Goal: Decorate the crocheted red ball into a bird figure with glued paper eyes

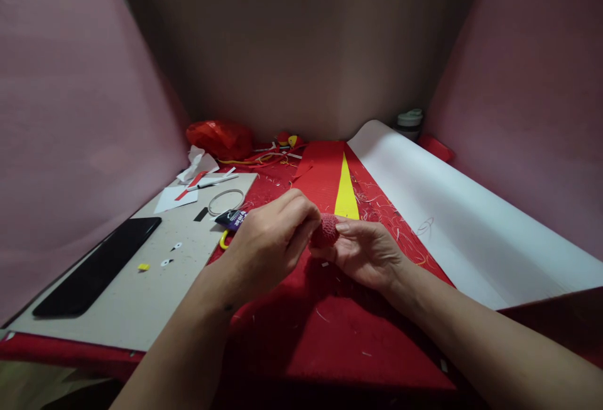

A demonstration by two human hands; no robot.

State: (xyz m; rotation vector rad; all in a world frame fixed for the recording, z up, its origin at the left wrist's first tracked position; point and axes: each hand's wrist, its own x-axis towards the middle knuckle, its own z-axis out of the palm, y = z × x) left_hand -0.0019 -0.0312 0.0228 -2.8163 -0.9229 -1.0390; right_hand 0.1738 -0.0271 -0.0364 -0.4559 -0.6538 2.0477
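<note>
A small, round, red textured piece (325, 230) is held between my two hands above the red cloth. My right hand (365, 248) grips it from the right, thumb on top and fingers beneath. My left hand (277, 234) is at its left side, fingers curled and pinched together against it; whether they hold anything fine is too small to tell. Beyond the hands lie a red ribbed sheet (323, 178) and a yellow pointed strip (347, 193). A dark packet (230, 220) and a yellow ring-shaped handle (223, 240) show beside my left hand.
On the grey board (155, 297) are a black phone (98, 265), a wire ring (210, 203), white paper (174, 198) and a pen (214, 181). A red bag (221, 139) stands behind. A curled white sheet (452, 221) and a lidded cup (409, 122) are right.
</note>
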